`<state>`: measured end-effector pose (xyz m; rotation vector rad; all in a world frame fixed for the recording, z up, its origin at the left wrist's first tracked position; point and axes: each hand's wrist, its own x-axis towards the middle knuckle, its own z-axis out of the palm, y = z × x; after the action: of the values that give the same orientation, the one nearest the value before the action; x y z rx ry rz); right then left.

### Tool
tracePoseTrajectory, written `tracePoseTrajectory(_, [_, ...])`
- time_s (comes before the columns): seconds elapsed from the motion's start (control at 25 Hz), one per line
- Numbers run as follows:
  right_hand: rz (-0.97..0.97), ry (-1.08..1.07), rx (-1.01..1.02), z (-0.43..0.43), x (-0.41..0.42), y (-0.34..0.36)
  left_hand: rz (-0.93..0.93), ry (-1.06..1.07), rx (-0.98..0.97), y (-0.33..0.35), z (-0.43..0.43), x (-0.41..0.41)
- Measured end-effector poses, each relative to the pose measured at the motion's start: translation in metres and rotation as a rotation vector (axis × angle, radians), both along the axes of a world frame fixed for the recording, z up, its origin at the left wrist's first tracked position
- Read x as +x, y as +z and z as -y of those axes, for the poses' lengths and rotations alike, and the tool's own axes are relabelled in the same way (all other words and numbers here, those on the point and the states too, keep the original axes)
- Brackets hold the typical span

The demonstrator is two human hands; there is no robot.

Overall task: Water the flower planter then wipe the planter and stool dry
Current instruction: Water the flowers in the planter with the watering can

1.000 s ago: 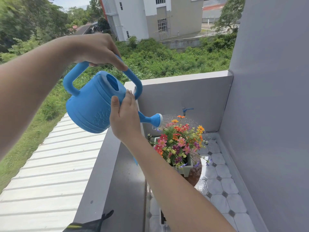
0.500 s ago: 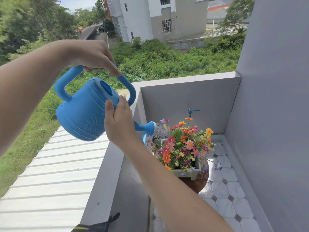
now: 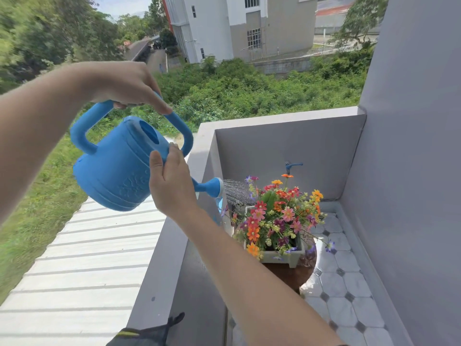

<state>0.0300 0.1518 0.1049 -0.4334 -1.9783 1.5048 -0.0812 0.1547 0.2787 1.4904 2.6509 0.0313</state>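
Both forearms are bare to the frame edge, no sleeves showing; the left hand (image 3: pixel 124 83) and right hand (image 3: pixel 172 188) wear no gloves, rings or watch.

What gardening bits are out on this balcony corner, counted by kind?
Watering can: 1
Flower planter: 1
Stool: 1
Wall tap: 1
Total: 4

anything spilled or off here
Yes: the tiled floor beside the round brown stool glistens wet, and droplets sit on the stool's top near the white rectangular planter. Nothing looks damaged.
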Motion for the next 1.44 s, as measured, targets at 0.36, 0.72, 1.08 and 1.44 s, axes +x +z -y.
tracePoseTrajectory(0.36, [-0.023,-0.107,0.037,0.001,0.038,0.0,0.176,-0.01,0.055,0.001,-0.001,0.042])
tracePoseTrajectory(0.72, [-0.014,-0.012,0.023,0.018,0.063,0.008,0.124,0.005,0.055,0.007,0.021,0.063])
tracePoseTrajectory(1.08, [-0.003,-0.065,0.039,0.014,0.106,-0.015,0.184,-0.028,0.015,-0.015,0.012,0.104])
tracePoseTrajectory(1.44, [-0.018,0.014,0.024,0.015,0.105,-0.003,0.137,0.032,0.007,0.0,0.016,0.111])
